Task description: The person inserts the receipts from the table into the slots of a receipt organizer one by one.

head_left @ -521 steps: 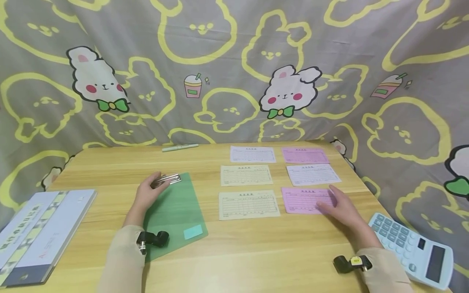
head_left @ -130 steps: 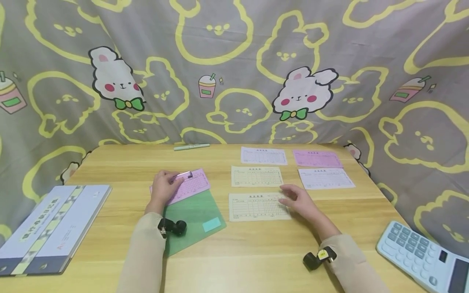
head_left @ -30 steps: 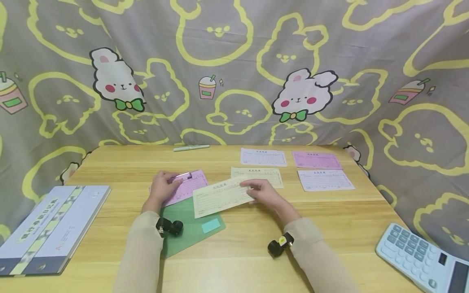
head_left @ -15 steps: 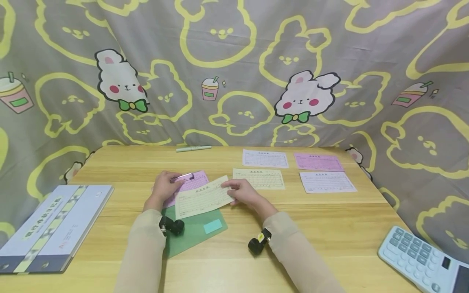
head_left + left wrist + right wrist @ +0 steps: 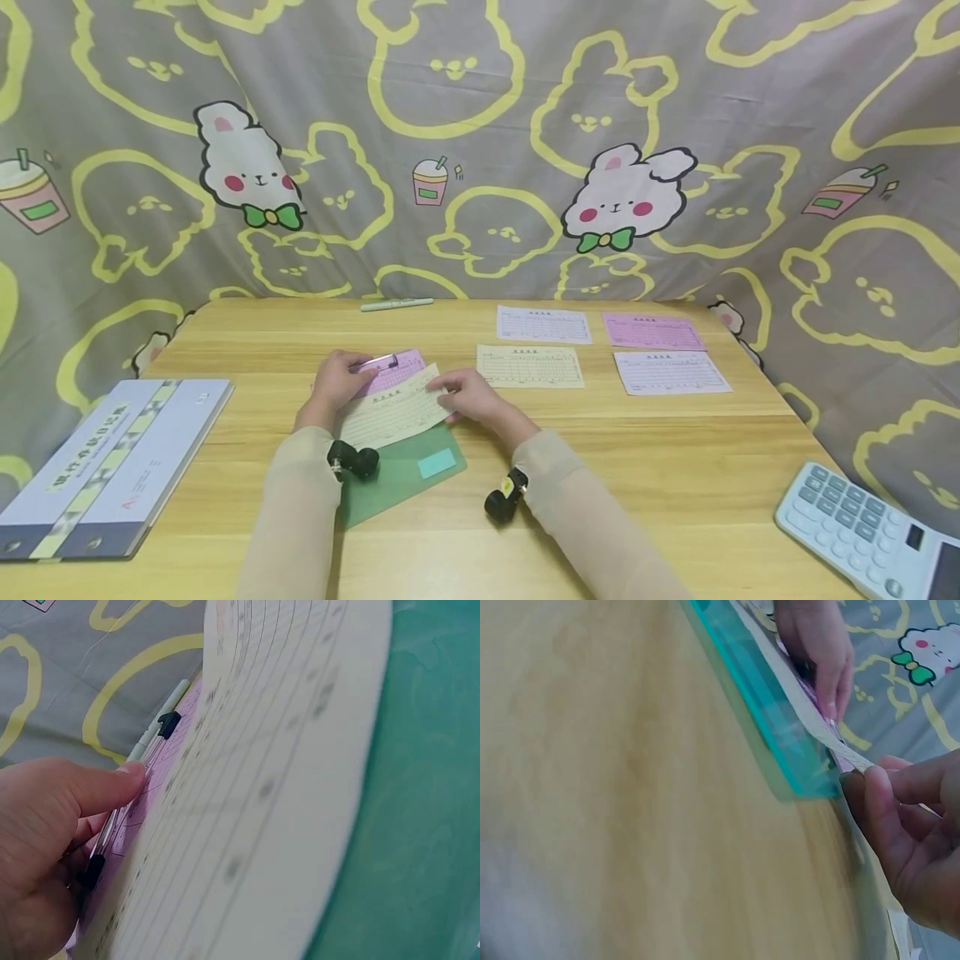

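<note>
Yellow slip (image 5: 392,412) in right hand (image 5: 474,397), over green clipboard (image 5: 386,482)

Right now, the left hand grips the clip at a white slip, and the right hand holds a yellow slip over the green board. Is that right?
Not quite: the head view shows a pink slip at the clip, not a white one. The left hand does grip the clip, and the right hand holds a yellow slip over the green board.

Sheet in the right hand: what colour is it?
Pale yellow, with a printed ruled form; the sheet shows best in the head view.
</note>
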Motion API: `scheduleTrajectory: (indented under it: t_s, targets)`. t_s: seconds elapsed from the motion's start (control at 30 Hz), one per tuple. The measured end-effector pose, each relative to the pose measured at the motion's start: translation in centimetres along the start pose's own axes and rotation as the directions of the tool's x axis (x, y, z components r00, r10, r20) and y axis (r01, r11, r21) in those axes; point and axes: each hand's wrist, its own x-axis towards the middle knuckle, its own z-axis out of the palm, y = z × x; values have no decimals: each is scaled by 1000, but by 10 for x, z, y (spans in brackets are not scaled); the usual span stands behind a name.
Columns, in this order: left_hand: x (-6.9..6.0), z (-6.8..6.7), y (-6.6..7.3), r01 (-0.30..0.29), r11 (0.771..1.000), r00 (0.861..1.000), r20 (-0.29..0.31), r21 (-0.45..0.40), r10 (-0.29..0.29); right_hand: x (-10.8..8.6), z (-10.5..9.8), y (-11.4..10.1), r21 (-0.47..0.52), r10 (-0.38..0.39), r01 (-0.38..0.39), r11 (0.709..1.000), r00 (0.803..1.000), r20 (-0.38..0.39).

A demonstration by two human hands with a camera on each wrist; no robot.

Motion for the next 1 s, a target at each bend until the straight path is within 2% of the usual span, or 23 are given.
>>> scheduleTrajectory:
  t_s: [0.37,0.5,0.7,1.0]
  targets:
    - [3,1,-2,-11,1000,1000,-2,-15,11,11,21,-3,-21,22,-24,1000,996,-89]
    - [3,1,1,2,1000,1000,14,-29,-1,12,26,-3,-16,31,-34,999,989,-141]
    - [3,3,3,35,997,999,24,-72,-34,13,32,0,42,41,-33,999,980,-193]
    - [-1,12,-3,-5,997,997,-83,-74,-1,12,34,1,75,14,2,997,978,-209]
